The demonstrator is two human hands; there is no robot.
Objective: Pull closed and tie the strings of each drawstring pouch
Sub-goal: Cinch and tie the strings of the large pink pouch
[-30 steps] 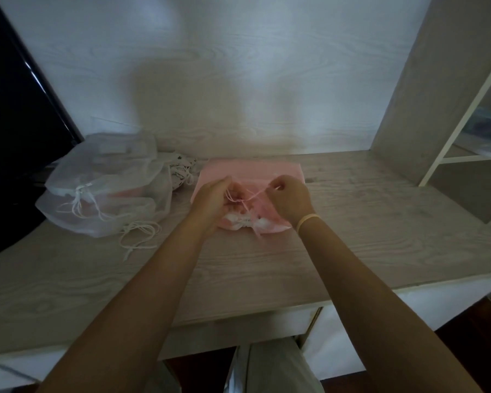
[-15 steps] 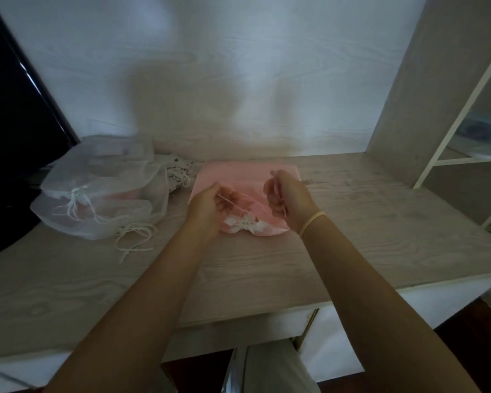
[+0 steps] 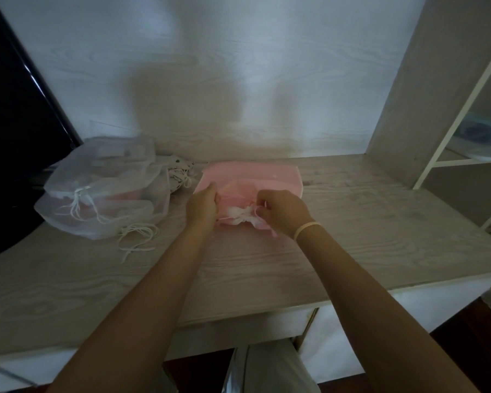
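Pale wood-grain table [image 3: 352,236] against white wall, flat pink fabric drawstring pouch [image 3: 253,177] (gathered mouth nearest), left hand [image 3: 203,205] and right hand [image 3: 284,211] pinching its white strings [image 3: 243,214].

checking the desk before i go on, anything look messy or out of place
One thing: a loose white cord sprawls tangled on the grey wood-grain desk, in front of the translucent white mesh drawstring bags, apparently untied. Nothing looks spilled or damaged.

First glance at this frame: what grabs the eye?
Two hands meet at the gathered mouth of a pink pouch mid-counter, left hand and right hand both curled at its white strings. To the left sits a pile of translucent white pouches beside a dark screen.
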